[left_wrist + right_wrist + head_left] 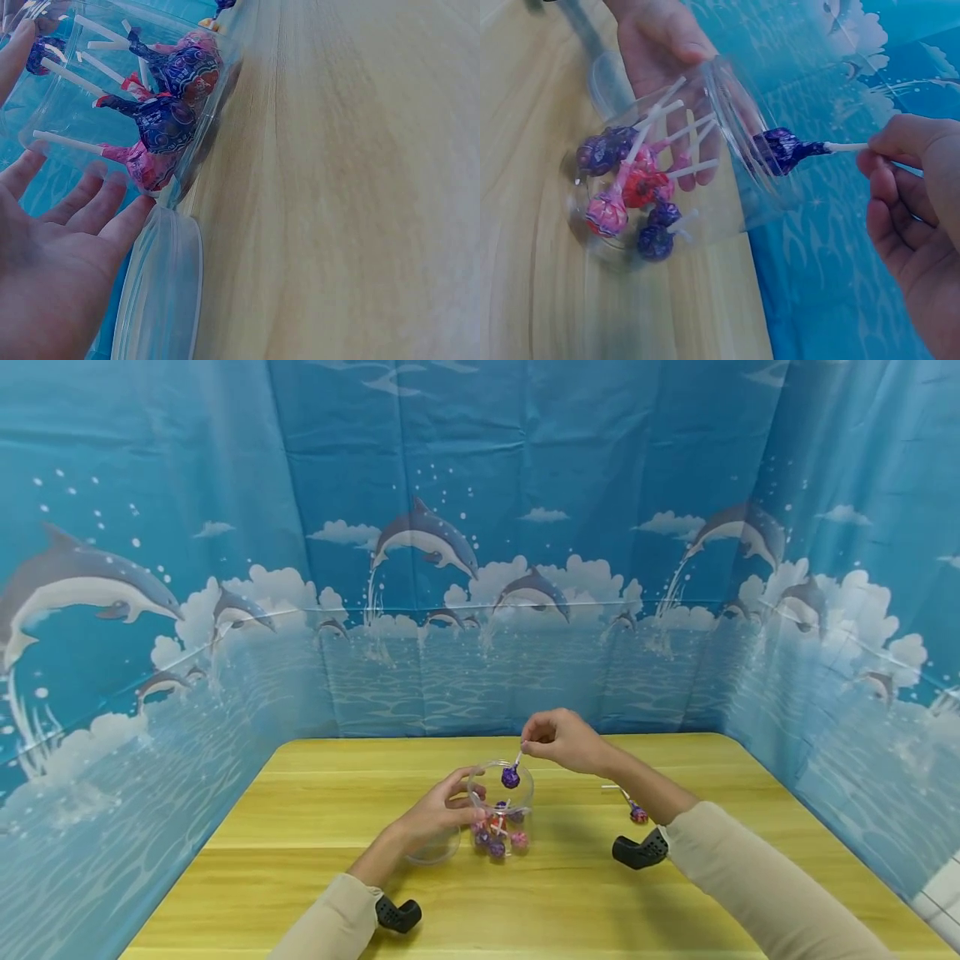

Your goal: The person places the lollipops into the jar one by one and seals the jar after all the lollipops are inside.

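Observation:
My right hand pinches the white stick of a purple-wrapped lollipop, whose candy end points down at the jar's mouth. A clear plastic jar stands upright on the table. Inside it are several lollipops in purple, pink and red wrappers. My left hand holds the jar from the left, thumb on the near side and fingers reaching round the far side. Partly hidden under that hand, a clear round lid is beside the jar.
To the right, at least one more wrapped lollipop lies on the yellow wood-grain table, near my right forearm. Black devices are at both wrists. A blue dolphin-print curtain borders the table's back and sides.

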Available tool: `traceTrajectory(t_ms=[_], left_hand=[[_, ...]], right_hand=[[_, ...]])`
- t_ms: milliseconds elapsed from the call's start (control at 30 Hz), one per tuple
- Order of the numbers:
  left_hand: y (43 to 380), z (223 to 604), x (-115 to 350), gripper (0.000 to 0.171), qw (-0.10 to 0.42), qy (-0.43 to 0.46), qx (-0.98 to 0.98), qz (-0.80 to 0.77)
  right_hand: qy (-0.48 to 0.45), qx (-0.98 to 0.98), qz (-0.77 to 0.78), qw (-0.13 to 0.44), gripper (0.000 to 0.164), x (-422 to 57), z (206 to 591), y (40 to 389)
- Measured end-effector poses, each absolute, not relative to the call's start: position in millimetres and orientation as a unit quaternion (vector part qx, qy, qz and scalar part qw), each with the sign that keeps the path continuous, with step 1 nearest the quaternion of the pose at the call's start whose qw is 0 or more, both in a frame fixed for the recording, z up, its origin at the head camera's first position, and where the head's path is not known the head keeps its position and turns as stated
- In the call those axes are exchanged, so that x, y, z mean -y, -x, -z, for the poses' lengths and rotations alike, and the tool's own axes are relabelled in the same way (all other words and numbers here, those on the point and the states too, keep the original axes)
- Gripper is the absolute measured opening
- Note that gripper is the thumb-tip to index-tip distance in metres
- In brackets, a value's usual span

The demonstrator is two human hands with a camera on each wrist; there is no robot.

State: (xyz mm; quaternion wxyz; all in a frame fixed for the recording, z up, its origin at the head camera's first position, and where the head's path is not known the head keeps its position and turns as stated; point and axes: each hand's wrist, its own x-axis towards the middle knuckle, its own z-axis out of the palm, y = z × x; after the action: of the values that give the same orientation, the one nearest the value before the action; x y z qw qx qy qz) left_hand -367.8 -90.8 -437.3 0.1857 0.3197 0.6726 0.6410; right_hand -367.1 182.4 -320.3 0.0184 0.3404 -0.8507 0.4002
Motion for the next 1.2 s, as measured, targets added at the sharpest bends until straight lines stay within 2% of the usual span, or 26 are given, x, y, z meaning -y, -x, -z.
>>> traceTrajectory(t_ms=[200, 667, 1200], left_hand=[[367, 435, 91, 0.058, 0.184, -0.321, -0.672, -0.642], [369, 439, 92, 0.056, 0.186, -0.325, -0.669, -0.642], [367, 439, 92, 0.056, 0.188, -0.325, -0.668, -0.642]], right_hand=[[-0.359, 0.853, -0.378, -0.017, 0.009, -175, 324, 365], [-0.416, 0.87, -0.264, -0.009, 0.01, -163, 337, 364], [-0.423, 0.867, -0.264, -0.01, 0.007, -163, 339, 364]])
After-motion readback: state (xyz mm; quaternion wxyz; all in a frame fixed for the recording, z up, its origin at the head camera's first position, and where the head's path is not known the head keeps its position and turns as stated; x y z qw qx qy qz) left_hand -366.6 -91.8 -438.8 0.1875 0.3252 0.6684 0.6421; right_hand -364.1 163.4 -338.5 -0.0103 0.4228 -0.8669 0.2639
